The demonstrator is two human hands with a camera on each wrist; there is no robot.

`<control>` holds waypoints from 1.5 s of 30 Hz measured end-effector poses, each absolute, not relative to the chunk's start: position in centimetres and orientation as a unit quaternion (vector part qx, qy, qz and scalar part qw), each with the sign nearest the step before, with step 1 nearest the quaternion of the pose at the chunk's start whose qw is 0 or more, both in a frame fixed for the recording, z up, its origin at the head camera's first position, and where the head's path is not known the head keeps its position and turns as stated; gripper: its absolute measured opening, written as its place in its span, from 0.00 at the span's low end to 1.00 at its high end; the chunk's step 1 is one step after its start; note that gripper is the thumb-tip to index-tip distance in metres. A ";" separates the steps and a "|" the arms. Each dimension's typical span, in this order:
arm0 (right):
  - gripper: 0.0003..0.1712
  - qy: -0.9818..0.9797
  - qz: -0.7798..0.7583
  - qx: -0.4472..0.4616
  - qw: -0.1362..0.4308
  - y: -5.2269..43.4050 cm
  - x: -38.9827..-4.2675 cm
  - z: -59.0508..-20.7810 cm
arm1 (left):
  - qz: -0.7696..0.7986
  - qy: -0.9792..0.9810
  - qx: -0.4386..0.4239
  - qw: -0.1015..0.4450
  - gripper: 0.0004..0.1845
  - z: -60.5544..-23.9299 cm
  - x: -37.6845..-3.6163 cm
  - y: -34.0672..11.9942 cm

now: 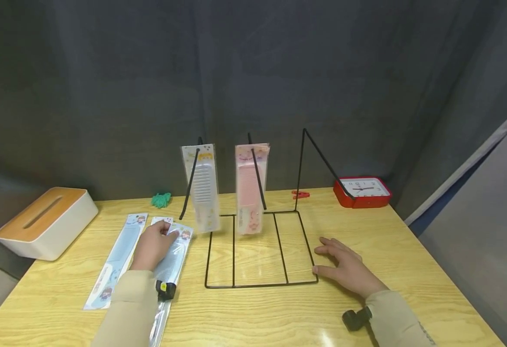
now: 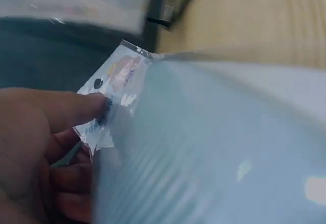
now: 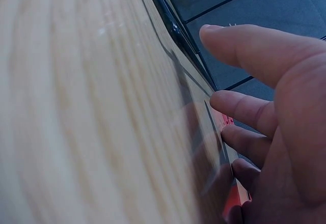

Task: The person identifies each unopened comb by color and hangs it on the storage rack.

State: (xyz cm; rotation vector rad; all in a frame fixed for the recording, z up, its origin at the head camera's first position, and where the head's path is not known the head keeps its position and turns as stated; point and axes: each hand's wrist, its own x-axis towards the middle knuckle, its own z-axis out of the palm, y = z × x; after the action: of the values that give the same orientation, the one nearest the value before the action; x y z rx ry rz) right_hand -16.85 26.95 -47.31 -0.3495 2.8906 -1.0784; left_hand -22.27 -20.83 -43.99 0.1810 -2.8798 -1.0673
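While pinching a packaged comb [image 1: 173,255], left hand [image 1: 153,245]; right hand [image 1: 348,268] flat, fingers apart, beside wire rack [image 1: 253,250]

The bench [image 1: 279,313] is pale yellow wood with a fine streaked grain, and the curtain [image 1: 106,96] behind it is dark grey. The wire rack [image 1: 253,250] is black. One comb packet [image 1: 202,187] hanging on it shows a white comb under a printed header with yellow in it; the second packet [image 1: 250,193] is pink, with small printed figures. Under the left hand [image 1: 151,246] lies a clear packet [image 1: 175,258] with a whitish comb, and beside it a light blue packet [image 1: 119,258] with a cartoon print. The tissue box [image 1: 45,221] is white with a tan wooden lid. The clock [image 1: 362,191] is red with a white face. Both sleeves [image 1: 125,308] are beige.
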 end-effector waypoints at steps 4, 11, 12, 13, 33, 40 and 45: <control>0.33 0.929 -0.350 -0.113 0.022 27.0 -16.9 -47.4 | -0.394 -0.917 0.044 0.049 0.17 -41.5 -19.8 -21.0; 0.33 0.933 -0.343 -0.110 0.018 27.4 -17.0 -47.3 | -0.521 -0.848 -0.048 0.090 0.14 -34.9 -14.9 -19.9; 0.33 0.932 -0.343 -0.112 0.018 27.4 -17.0 -47.3 | -0.546 -0.828 -0.073 0.100 0.11 -34.3 -14.2 -19.7; 0.33 0.932 -0.344 -0.113 0.018 27.4 -17.0 -47.3 | -0.569 -0.809 -0.101 0.109 0.08 -33.8 -13.6 -19.4; 0.31 0.936 -0.333 -0.118 0.007 27.7 -16.9 -46.9 | -0.681 -0.687 -0.148 0.208 0.03 -31.8 -12.0 -14.6; 0.31 0.933 -0.339 -0.122 0.005 27.4 -16.9 -47.0 | -0.667 -0.705 -0.128 0.203 0.03 -32.8 -13.6 -14.7; 0.30 0.933 -0.336 -0.125 0.003 27.0 -16.8 -47.1 | -0.630 -0.747 -0.109 0.184 0.09 -33.3 -15.5 -14.8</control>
State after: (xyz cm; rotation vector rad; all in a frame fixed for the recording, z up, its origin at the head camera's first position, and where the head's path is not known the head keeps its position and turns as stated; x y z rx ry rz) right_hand -16.78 27.05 -47.06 -0.3909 2.9276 -1.0553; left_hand -15.52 -14.75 -33.34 -0.3065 -2.1049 -1.7759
